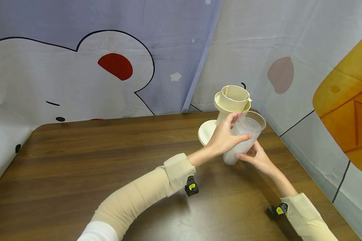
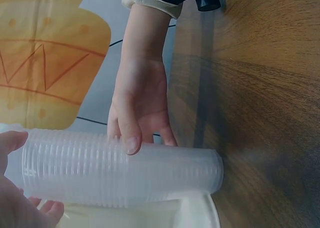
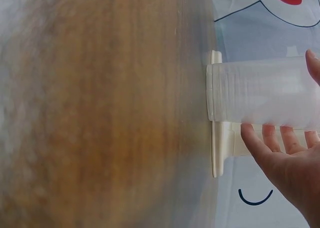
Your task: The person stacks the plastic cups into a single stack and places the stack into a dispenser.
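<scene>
A stack of clear plastic cups (image 1: 239,150) is held tilted over the table, its rims up and to the right. My left hand (image 1: 226,135) grips it near the rims, with the thumb across the front. Lower down, my right hand (image 1: 257,159) holds the stack from the right side, thumb in front. In the left wrist view the right thumb lies along the cups (image 2: 90,170); the right wrist view shows the right hand's fingers (image 3: 270,138) against their side. Just behind stands a cream plastic holder (image 1: 234,93) with an open round top, partly hidden by the left hand.
The cream holder's round base (image 1: 205,131) rests on the brown wooden table (image 1: 108,160) near its back right corner. Printed cloth curtains (image 1: 169,50) hang along the back and right edges. Each sleeve carries a small black wrist camera (image 1: 191,186).
</scene>
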`<state>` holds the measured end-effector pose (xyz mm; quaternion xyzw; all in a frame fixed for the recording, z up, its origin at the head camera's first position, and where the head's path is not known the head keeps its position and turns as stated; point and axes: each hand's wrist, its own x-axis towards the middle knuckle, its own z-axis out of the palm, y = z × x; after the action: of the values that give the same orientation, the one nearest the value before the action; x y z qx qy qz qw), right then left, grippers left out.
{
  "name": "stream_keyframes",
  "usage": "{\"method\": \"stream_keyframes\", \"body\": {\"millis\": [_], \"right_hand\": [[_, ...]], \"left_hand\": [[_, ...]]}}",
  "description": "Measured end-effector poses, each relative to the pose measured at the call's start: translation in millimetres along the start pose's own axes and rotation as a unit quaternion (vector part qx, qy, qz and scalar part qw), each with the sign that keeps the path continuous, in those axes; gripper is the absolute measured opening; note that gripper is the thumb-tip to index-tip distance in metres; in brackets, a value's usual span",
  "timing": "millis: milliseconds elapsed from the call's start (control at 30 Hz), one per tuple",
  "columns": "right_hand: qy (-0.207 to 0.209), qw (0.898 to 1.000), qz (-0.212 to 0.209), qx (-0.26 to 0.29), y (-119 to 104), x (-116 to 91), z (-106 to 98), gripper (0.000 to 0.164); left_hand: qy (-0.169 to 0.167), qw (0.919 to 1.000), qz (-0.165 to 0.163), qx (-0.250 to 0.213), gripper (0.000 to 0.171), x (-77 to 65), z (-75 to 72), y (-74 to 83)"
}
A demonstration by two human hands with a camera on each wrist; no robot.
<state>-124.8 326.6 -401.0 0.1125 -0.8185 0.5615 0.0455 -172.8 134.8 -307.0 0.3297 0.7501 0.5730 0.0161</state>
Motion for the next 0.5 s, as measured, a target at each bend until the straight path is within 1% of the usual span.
{"method": "stream_keyframes", "body": {"millis": [167, 300, 400, 500], "right_hand": [[-0.004, 1.000, -0.002, 0.001, -0.1, 0.3, -0.2, 0.071], [-0.008, 1.000, -0.005, 0.002, 0.4, 0.0, -0.5, 0.071], [-0.009, 1.000, -0.003, 0.002, 0.7, -0.7, -1.0, 0.070], [-0.007, 1.000, 0.001, 0.003, 0.4, -1.5, -1.1, 0.069]], "left_hand": [[0.000, 1.0000, 0.002, -0.004, 0.073, 0.1, 0.4, -1.1], [-0.004, 0.9998, 0.003, -0.018, 0.076, -1.1, 0.3, -2.3], [-0.007, 0.9994, -0.006, -0.033, 0.078, -2.5, 0.9, -3.5], [-0.005, 0.9988, -0.021, -0.045, 0.075, -3.5, 1.7, -4.3]]}}
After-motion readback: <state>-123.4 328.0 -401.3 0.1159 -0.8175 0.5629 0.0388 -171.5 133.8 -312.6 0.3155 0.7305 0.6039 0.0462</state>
